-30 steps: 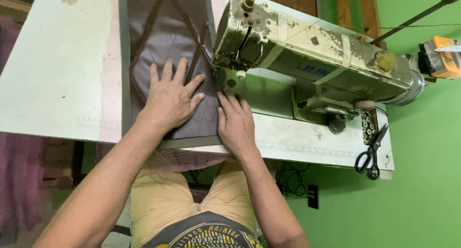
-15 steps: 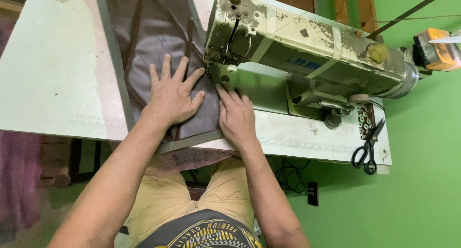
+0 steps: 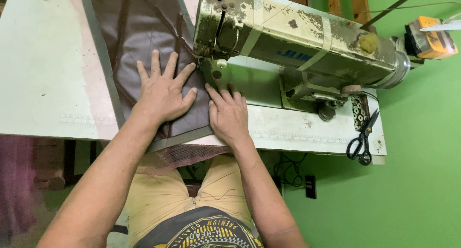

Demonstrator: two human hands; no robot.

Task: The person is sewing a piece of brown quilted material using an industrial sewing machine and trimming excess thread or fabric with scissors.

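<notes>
Dark brown fabric panel [image 3: 144, 41], stitched with crossing seam lines and bordered by a grey strip, lies flat on the tabletop [image 3: 43, 85], running from the far edge to the near edge, where a pinkish striped underside hangs over. Left hand [image 3: 163, 92] pressed palm-down on the panel, fingers spread wide, gripping nothing. Right hand [image 3: 229, 114] flat just beside it, fingers together and extended, resting on the panel's right edge near the table's near edge; fingertips point toward the needle area. Neither hand closed on anything.

Sewing machine [image 3: 297, 41], worn cream-green body with tape bands, sits on the tabletop's right half; its head overhangs the panel's right side. Black scissors [image 3: 361, 140] lie at the near right corner. An orange device [image 3: 430, 37] shows beyond the machine's right end. Green wall [image 3: 422, 181] on the right.
</notes>
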